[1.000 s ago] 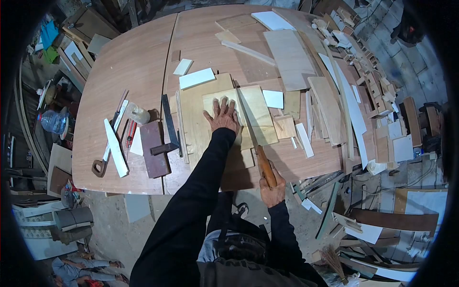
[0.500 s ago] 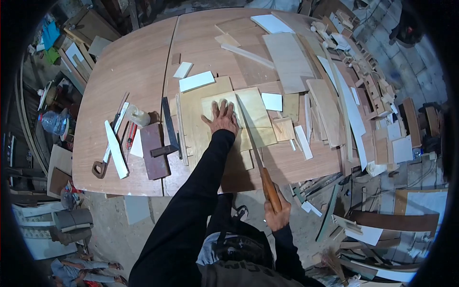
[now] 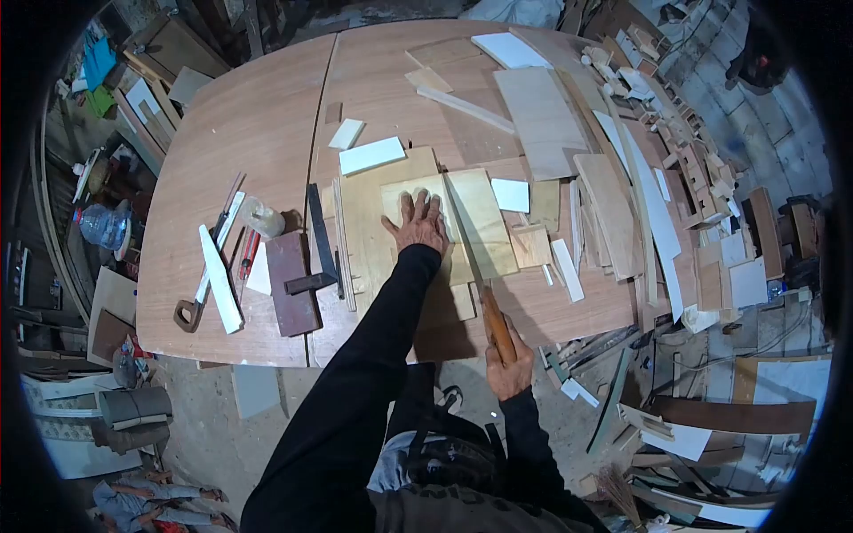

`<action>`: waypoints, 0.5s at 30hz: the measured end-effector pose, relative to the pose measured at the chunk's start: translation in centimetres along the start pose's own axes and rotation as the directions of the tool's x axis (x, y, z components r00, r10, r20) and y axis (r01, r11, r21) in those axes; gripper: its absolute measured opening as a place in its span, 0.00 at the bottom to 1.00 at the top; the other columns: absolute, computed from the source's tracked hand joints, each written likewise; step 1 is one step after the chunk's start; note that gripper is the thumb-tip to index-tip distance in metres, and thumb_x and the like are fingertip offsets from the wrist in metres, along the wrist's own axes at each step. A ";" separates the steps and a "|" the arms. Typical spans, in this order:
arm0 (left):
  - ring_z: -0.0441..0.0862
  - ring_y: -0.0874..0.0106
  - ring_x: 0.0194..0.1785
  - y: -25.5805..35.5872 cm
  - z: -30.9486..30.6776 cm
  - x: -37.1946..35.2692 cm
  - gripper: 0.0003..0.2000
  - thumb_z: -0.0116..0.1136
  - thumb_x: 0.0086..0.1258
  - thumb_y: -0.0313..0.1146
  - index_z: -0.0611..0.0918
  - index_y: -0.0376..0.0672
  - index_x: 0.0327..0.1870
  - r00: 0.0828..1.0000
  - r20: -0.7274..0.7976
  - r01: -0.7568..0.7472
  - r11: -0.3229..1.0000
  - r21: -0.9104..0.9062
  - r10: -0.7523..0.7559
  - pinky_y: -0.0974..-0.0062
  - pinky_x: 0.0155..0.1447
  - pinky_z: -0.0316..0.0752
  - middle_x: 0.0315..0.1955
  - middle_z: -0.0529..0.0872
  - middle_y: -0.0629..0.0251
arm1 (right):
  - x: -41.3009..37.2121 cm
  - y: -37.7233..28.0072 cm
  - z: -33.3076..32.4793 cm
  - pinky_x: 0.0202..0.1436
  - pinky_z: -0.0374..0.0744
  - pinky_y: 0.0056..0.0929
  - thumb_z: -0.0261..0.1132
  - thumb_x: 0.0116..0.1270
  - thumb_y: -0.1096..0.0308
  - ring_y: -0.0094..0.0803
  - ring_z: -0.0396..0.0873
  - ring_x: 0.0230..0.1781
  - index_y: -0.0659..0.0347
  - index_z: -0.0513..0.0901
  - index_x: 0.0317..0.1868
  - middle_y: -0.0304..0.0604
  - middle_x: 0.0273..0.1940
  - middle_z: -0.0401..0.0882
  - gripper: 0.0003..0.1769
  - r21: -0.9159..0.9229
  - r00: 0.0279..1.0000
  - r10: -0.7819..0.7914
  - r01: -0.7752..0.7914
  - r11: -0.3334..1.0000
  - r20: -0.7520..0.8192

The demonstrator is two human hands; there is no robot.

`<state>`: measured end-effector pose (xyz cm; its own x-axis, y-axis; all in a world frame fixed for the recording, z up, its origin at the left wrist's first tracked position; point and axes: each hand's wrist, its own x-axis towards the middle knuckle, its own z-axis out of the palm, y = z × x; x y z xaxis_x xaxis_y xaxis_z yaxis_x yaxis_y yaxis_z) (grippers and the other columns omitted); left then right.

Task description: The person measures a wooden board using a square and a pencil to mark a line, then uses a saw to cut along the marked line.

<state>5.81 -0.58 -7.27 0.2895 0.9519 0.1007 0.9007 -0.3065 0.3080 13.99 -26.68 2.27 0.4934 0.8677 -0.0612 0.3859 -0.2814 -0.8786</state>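
My left hand (image 3: 418,224) lies palm down with fingers spread on a pale thin board (image 3: 487,209), pressing on its left part. In my right hand (image 3: 511,369) is the wooden handle of a handsaw (image 3: 467,238), fingers wrapped round it near the table's front edge. Its long blade slants away across the pale board, just right of my left hand, with the tip by the board's far edge. Under the pale board lies a larger plywood piece (image 3: 362,209). Left of it rests a try square (image 3: 322,244), its stock across a maroon board (image 3: 289,253).
A second handsaw (image 3: 187,313), a white strip (image 3: 218,280) and a small jar (image 3: 262,216) sit on the table's left half. White and plywood offcuts (image 3: 542,120) cover the right side. Wood scraps (image 3: 729,404) pile up on the floor at right. A person (image 3: 133,506) is at lower left.
My right hand has pushed the handsaw forward, away from my body. My left hand keeps its place on the board. The whole view has shifted slightly.
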 end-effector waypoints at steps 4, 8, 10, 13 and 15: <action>0.46 0.60 0.78 0.1 -0.1 0.5 0.23 0.44 0.70 0.42 0.69 0.58 0.68 1.000 -0.012 0.019 1.000 -0.015 -0.019 0.23 0.65 0.38 0.72 0.60 0.72 | -3.1 1.0 -1.8 0.54 0.77 0.31 0.57 0.56 0.79 0.45 0.82 0.48 0.67 0.73 0.62 0.60 0.49 0.81 0.29 0.029 0.997 -0.083 0.083 0.996 0.000; 0.46 0.60 0.78 0.1 0.3 -0.1 0.23 0.44 0.70 0.42 0.70 0.59 0.67 0.999 -0.043 -0.024 1.000 0.007 0.025 0.22 0.65 0.39 0.72 0.61 0.72 | -0.1 1.2 -0.1 0.53 0.77 0.30 0.58 0.56 0.79 0.39 0.83 0.47 0.69 0.73 0.61 0.58 0.46 0.82 0.28 0.080 0.999 -0.042 0.044 0.996 -0.029; 0.46 0.60 0.78 0.1 -0.4 0.0 0.23 0.44 0.70 0.42 0.70 0.58 0.67 1.000 -0.021 -0.014 1.000 -0.007 0.014 0.22 0.65 0.40 0.72 0.61 0.72 | 0.1 0.9 -0.1 0.52 0.77 0.29 0.58 0.55 0.80 0.40 0.83 0.46 0.69 0.73 0.61 0.59 0.46 0.82 0.29 0.073 0.999 -0.027 0.028 0.997 -0.020; 0.46 0.60 0.78 0.0 -0.2 0.0 0.23 0.45 0.70 0.41 0.70 0.58 0.67 0.999 -0.033 -0.023 1.000 -0.015 0.022 0.22 0.65 0.39 0.71 0.61 0.72 | -1.5 0.8 -0.8 0.51 0.77 0.29 0.57 0.54 0.81 0.40 0.83 0.44 0.70 0.73 0.61 0.59 0.45 0.82 0.30 0.058 0.999 -0.042 0.043 0.997 -0.026; 0.46 0.60 0.78 -0.2 -0.1 0.4 0.23 0.45 0.70 0.41 0.70 0.58 0.67 0.999 -0.043 -0.023 1.000 0.005 0.024 0.22 0.65 0.39 0.72 0.61 0.72 | -3.7 0.6 -1.7 0.49 0.78 0.29 0.56 0.53 0.81 0.41 0.83 0.40 0.69 0.73 0.61 0.59 0.43 0.82 0.30 0.016 0.997 -0.057 0.058 0.998 -0.046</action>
<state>5.76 -0.16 -7.22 0.2963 0.9435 0.1486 0.8954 -0.3285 0.3004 13.69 -30.76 2.80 0.5062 0.8624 0.0109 0.4010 -0.2241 -0.8883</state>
